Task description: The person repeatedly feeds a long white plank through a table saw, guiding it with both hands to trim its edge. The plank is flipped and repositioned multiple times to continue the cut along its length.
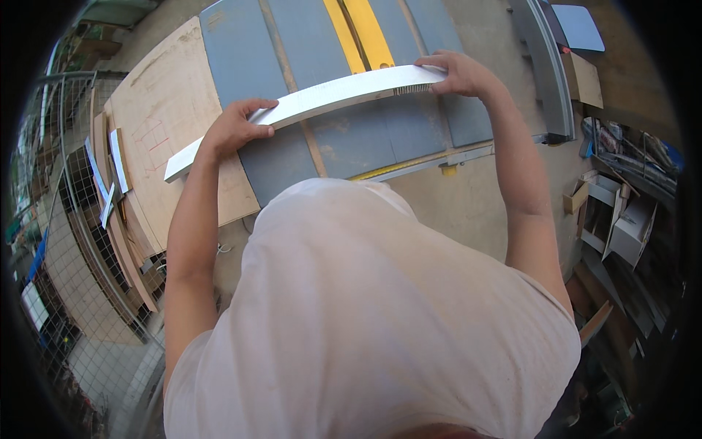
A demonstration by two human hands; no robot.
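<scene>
A long white board (344, 91) lies across the grey table saw top (351, 139), its left end reaching over a plywood side panel (172, 95). My left hand (240, 126) grips the board left of the middle, thumb on the near side and fingers over the far side. At the board's right end my right hand (461, 74) holds it the same way. A row of dark, close-set marks or cuts shows on the board's near edge beside my right hand. Beyond the board is a yellow insert (376, 36) with a dark slot; I cannot make out a blade.
A yellow measuring scale (398, 170) runs along the saw's front edge. A metal fence (545, 69) stands at the right. Wood offcuts (117, 175) lean at the left by a wire mesh fence (66, 157). Boxes and scraps (632, 227) crowd the right side.
</scene>
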